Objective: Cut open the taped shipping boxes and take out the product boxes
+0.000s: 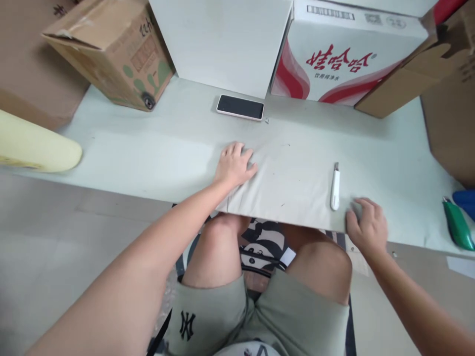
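Note:
My left hand (233, 165) lies on the left part of a thin beige sheet, maybe cloth (293, 178), fingers spread, with small creases beside it. The sheet covers the middle of the table and reaches the front edge. Near its right side rests a white utility knife (335, 192), a short bit of blade showing at the far end. Just right of the knife, my right hand (369, 225) rests at the table's front edge. Its fingers are loosely bent with the thumb apart, and nothing shows in them.
A phone-like device (240, 108) lies at the back before a white box (226, 44). Cardboard boxes (122, 59) and a red-and-white carton (345, 64) line the back. A pale yellow roll (40, 146) is left; a green-handled tool (458, 225) lies far right.

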`<state>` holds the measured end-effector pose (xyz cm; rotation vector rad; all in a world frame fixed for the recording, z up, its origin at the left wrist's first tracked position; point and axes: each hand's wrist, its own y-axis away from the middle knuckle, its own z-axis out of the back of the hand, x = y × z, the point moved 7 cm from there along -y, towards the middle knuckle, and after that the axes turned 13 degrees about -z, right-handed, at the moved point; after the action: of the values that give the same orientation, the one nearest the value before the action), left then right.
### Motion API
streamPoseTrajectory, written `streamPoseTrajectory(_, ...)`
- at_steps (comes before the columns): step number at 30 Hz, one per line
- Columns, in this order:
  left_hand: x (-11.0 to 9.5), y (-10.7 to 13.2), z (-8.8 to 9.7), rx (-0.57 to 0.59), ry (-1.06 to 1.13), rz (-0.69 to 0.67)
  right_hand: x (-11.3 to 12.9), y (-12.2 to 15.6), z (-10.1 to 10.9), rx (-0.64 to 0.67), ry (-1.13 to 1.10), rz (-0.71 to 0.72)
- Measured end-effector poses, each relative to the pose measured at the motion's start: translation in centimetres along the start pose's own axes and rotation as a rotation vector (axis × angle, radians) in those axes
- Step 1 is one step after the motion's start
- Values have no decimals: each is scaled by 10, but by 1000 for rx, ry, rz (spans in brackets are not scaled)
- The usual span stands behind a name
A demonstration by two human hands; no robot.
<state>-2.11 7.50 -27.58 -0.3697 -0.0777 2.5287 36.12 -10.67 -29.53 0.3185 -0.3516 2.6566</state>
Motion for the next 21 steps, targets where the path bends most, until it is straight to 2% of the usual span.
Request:
streamPoseTrajectory(6,-7,1,1,2,-21,25,16,3,8,-47,59,-12)
streamPoseTrajectory(14,-6,2,0,12,-11,19,18,5,9,-5,49,-40)
streamPoseTrajectory(19,-12,6,-2,33,-2,20,22,6,14,-30,85,-16)
streamPoseTrajectory(21,-8,6,2,50,48,17,23,7,13,-58,129,13)
